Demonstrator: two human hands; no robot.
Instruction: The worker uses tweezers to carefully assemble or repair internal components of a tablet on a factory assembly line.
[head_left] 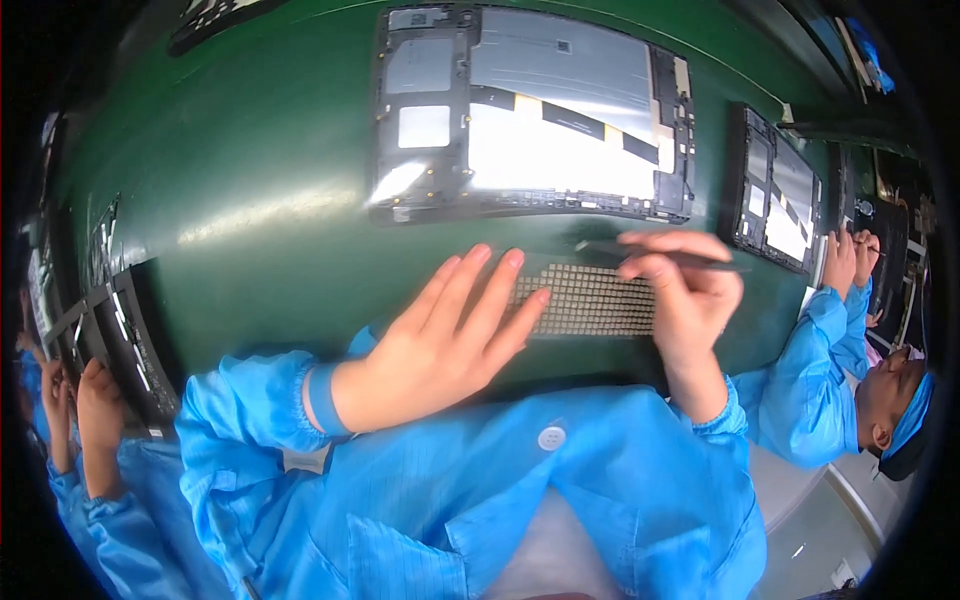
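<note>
A clear sheet with rows of small square tan pads [595,305] lies on the green bench in front of me. My left hand [450,320] rests flat, fingers spread, over the sheet's left end. Above its right part, my right hand [690,290] grips dark tweezers [700,262], pointing left. A tiny light speck shows at the tweezer tips; whether it is a pad or bare metal I cannot tell. Just beyond the sheet lies an opened tablet-like device housing [560,60], with a shiny grey panel and a black-and-yellow strip across it.
A similar housing [778,190] lies to the right, by a co-worker's hands [850,258]. Dark frames [130,340] with light strips sit at the left, by another person's hands [98,410]. A dark part [215,22] lies at the far left. The bench [250,180] reflects light.
</note>
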